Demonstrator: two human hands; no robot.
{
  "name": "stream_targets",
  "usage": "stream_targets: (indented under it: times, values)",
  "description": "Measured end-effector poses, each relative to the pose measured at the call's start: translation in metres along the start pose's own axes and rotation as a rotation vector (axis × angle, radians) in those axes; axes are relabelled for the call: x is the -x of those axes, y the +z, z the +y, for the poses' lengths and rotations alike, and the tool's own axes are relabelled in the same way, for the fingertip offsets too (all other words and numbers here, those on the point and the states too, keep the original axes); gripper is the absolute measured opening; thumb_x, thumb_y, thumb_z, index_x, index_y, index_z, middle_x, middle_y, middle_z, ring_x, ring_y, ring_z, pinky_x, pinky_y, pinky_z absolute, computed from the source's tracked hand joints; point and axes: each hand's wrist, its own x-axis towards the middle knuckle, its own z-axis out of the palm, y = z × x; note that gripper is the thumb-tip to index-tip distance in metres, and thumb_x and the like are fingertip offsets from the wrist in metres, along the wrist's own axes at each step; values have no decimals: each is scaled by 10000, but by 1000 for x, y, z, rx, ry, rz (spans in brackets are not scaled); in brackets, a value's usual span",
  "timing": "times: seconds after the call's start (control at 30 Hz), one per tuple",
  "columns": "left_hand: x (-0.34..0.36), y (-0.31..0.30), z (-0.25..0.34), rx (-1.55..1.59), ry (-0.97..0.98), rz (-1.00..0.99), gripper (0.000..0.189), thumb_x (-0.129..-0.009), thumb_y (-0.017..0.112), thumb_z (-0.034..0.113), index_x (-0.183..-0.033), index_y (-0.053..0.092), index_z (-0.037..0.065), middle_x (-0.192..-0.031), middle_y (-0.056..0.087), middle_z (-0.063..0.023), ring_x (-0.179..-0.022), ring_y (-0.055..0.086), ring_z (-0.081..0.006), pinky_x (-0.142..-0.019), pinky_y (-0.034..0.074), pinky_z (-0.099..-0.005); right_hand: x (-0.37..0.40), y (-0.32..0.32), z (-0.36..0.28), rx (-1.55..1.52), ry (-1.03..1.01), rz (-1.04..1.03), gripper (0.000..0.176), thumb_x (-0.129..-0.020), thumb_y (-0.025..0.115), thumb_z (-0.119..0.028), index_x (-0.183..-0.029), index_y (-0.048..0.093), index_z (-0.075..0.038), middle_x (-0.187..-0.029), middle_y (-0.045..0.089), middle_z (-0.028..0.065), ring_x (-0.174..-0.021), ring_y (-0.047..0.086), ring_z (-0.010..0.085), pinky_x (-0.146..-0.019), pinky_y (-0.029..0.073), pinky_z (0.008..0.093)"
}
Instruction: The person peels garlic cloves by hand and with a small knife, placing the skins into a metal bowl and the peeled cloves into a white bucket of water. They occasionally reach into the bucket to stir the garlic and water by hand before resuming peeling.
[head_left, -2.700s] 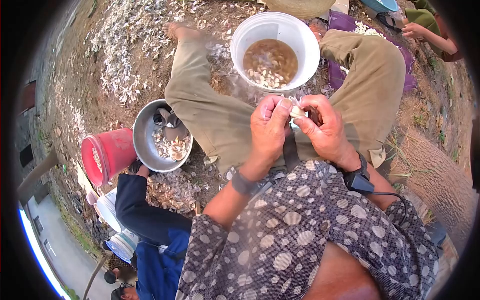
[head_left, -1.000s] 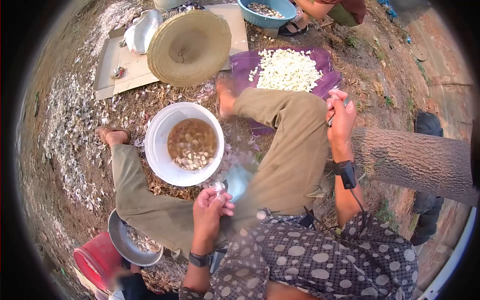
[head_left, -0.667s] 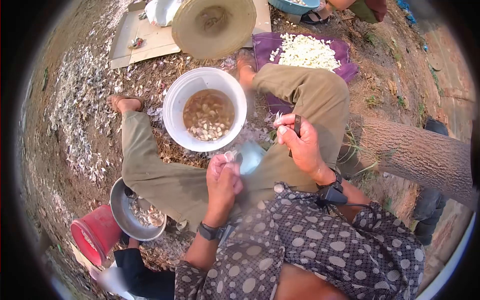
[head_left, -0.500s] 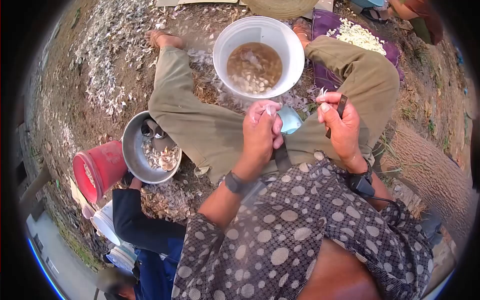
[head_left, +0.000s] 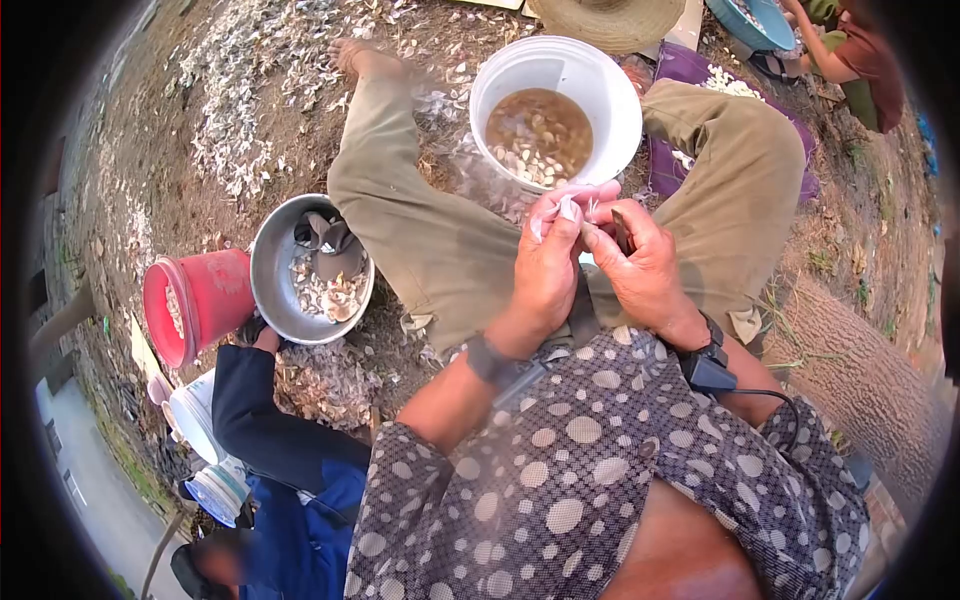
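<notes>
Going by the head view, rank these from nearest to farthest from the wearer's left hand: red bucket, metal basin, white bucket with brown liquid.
From the left hand:
1. The white bucket, just ahead of it.
2. The metal basin, off to the left.
3. The red bucket, farther left, beyond the basin.

The single head-worn camera looks forward and steeply down through a wide, round-edged field. The field reaches beyond the white round plastic bucket (head_left: 612,112); on the bucket's near side, a dark cloth shirt with pale round dots (head_left: 530,470) fills the foreground, closest to the lens.
</notes>
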Motion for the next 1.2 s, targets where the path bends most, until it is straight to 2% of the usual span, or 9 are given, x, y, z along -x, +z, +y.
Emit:
stream_targets:
  times: [0.13,0.23,0.37,0.43,0.53,0.73,0.9,1.07,1.2]
  values:
    - [7,5,11,-113,-92,120,298,-1054,551,252,-1223,582,10,-1169,658,-111,-1038,631,-165,-923,529,-345,3,-5,2,-55,46,23,115,-954,667,-14,-1055,612,-10,-831,595,-27,-709,507,34,-607,441,238]
    - [11,-7,9,-257,-98,178,228,-1019,622,215,-1138,632,21,-974,661,-41,-805,614,-95,-706,531,-267,2,-15,3,48,25,5,109,-941,659,7,-1037,609,-6,-809,584,-7,-685,513,41,-597,446,254]
    - [12,3,16,-491,-30,121,139,-973,685,151,-1008,643,23,-824,625,9,-610,511,-28,-504,410,-196,5,-22,-4,257,-79,5,132,-909,660,30,-1025,605,-1,-826,621,80,-671,585,140,-613,479,313]
    - [13,1,14,-493,-69,161,119,-974,671,140,-986,642,26,-813,620,12,-590,500,-25,-498,393,-198,5,-26,-8,345,-184,-27,141,-891,660,36,-1013,600,1,-872,645,142,-722,641,269,-650,507,369]
    - [13,6,15,-445,-167,217,59,-962,635,99,-971,620,42,-790,588,8,-579,469,-28,-475,363,-205,4,-28,-9,372,-322,-53,139,-886,663,37,-1005,599,4,-883,644,139,-757,651,283,-669,519,367]
    - [12,9,13,-62,-315,237,59,-947,632,87,-969,578,79,-752,539,3,-571,418,-42,-461,326,-192,2,-36,7,106,-184,-99,138,-946,646,1,-1068,582,1,-892,651,76,-803,653,152,-699,524,316]
    - [14,9,10,86,-321,155,62,-952,628,110,-962,568,96,-753,530,5,-576,405,-37,-457,316,-190,-1,-42,5,-348,-27,-232,151,-1003,621,-69,-1128,565,-3,-995,635,21,-929,608,85,-849,507,266]
    - [12,5,8,-38,-295,166,83,-961,629,139,-966,577,75,-751,525,20,-582,412,-33,-462,325,-196,4,-35,2,-538,98,-166,164,-1007,625,-86,-1143,566,-15,-1075,600,7,-1016,574,75,-915,480,255]
    - [11,5,2,-353,-194,251,95,-970,630,135,-974,584,52,-770,568,26,-589,456,-29,-476,364,-206,5,-37,16,-290,66,-174,182,-1009,621,-90,-1163,569,-9,-1051,612,11,-967,580,80,-875,494,267]
